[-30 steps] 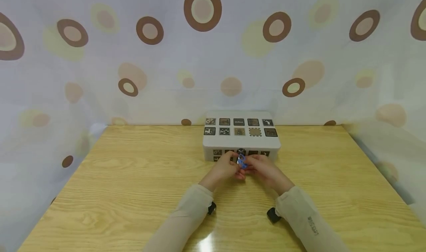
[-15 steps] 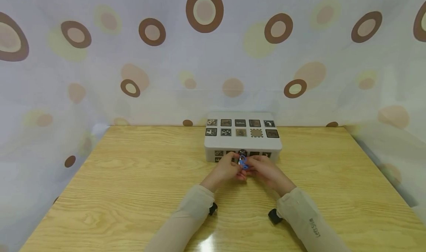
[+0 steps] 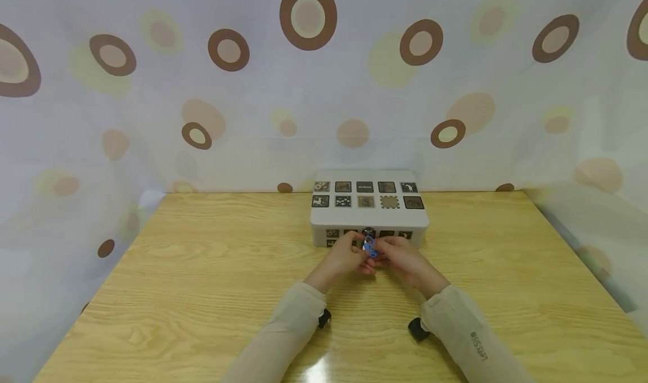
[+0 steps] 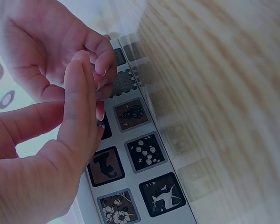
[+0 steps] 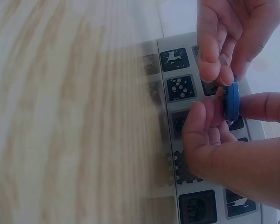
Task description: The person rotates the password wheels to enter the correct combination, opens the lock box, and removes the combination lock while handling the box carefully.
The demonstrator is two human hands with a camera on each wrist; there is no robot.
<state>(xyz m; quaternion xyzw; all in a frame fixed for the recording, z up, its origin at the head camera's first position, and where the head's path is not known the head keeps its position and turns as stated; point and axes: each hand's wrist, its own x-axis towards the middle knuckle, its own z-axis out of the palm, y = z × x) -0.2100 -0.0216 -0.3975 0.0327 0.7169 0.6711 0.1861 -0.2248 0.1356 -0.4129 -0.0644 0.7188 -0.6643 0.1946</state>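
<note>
Both hands meet at a small blue padlock (image 3: 372, 251) at the metal clasp (image 3: 368, 231) on the front of a white box (image 3: 369, 217). My right hand (image 3: 405, 259) pinches the padlock between thumb and fingers; in the right wrist view its blue edge (image 5: 232, 100) shows between them. From the other side, my left hand (image 3: 341, 259) holds the padlock's end with its fingertips. In the left wrist view, the left hand's fingers (image 4: 77, 107) hide the padlock, and the right hand (image 4: 51, 51) lies beyond them. Dark picture squares cover the box's lid and front.
The box stands at the back of a light wooden table (image 3: 228, 259), close to a white curtain (image 3: 253, 90) with brown and yellow circles. A dark wrist strap piece (image 3: 417, 329) shows under the right sleeve (image 3: 466, 332), and another (image 3: 324, 318) by the left sleeve (image 3: 283, 332).
The head view shifts slightly. Both hands stay at the clasp, and the blue padlock tilts a little between the fingers.
</note>
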